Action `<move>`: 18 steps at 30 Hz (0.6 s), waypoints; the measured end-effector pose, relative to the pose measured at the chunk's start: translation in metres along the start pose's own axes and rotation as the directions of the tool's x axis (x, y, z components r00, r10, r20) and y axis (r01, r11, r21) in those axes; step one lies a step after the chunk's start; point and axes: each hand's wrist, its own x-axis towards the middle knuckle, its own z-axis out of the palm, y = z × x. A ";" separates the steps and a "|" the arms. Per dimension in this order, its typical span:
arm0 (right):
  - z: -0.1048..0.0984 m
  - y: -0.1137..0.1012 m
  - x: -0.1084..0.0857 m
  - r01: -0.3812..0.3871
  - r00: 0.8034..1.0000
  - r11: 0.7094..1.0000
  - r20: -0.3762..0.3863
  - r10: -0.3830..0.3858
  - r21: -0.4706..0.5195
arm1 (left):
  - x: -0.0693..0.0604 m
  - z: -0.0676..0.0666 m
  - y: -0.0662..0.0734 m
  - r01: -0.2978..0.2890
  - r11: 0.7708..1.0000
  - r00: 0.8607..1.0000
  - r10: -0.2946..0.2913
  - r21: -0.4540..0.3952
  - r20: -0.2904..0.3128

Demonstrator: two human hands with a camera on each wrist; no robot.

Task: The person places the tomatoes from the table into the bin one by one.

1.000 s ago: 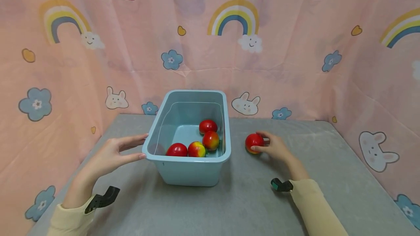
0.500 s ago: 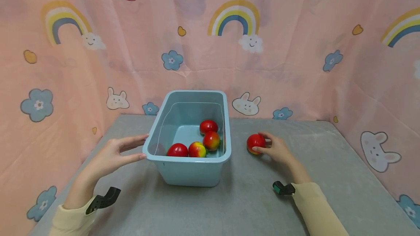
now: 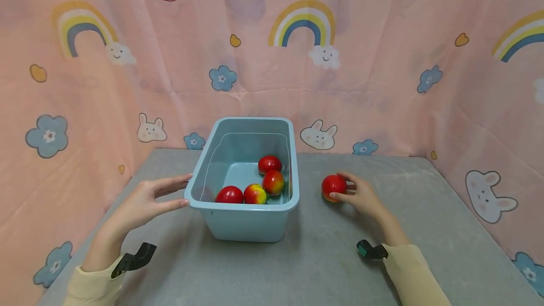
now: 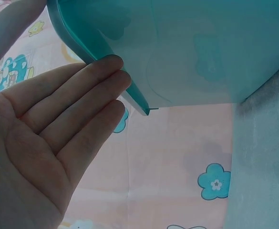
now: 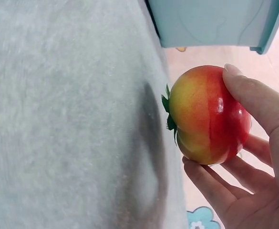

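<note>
My right hand [image 3: 360,195] holds a red and yellow tomato [image 5: 208,114] between thumb and fingers, to the right of the blue plastic tub [image 3: 246,223]. In the right wrist view its green leafy stem end faces the table, with a shadow beside it. My left hand [image 3: 146,204] touches the tub's left rim with fingertips and thumb. The left wrist view shows those fingers [image 4: 82,95] nearly straight against the tub's edge. Several more tomatoes lie inside the tub, among them a red one [image 3: 229,194] and a yellow-red one [image 3: 255,194] near the front wall.
The grey table [image 3: 250,273] carries the tub near its middle. Pink patterned cloth [image 3: 374,84] hangs behind and at both sides. A black wrist mount sits on each sleeve, the right one [image 3: 371,250] close above the table.
My right hand has shifted slightly right and towards me with the tomato. The left hand and the tub have stayed where they were.
</note>
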 end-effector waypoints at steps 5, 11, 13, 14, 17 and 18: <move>-0.005 -0.006 -0.005 -0.008 1.000 1.000 -0.003 0.008 0.008 | 0.001 0.000 -0.001 -0.005 1.000 1.000 0.005 0.000 -0.001; -0.011 -0.013 -0.009 0.002 1.000 1.000 -0.019 -0.002 -0.004 | 0.000 -0.001 -0.001 -0.003 1.000 1.000 0.003 0.001 0.001; -0.013 -0.016 -0.010 0.010 1.000 1.000 -0.030 -0.010 -0.014 | 0.000 -0.001 0.000 -0.002 1.000 1.000 0.002 0.003 0.002; -0.014 -0.017 -0.011 0.014 0.999 1.000 -0.034 -0.015 -0.021 | 0.000 -0.001 0.000 -0.002 1.000 1.000 0.002 0.006 0.001; -0.016 -0.020 -0.013 0.034 0.998 0.999 -0.045 -0.036 -0.036 | 0.001 -0.001 0.001 -0.007 1.000 1.000 0.007 0.010 0.001; -0.017 -0.022 -0.014 0.042 0.998 0.998 -0.049 -0.044 -0.040 | 0.001 -0.001 0.001 -0.009 1.000 1.000 0.009 0.011 0.001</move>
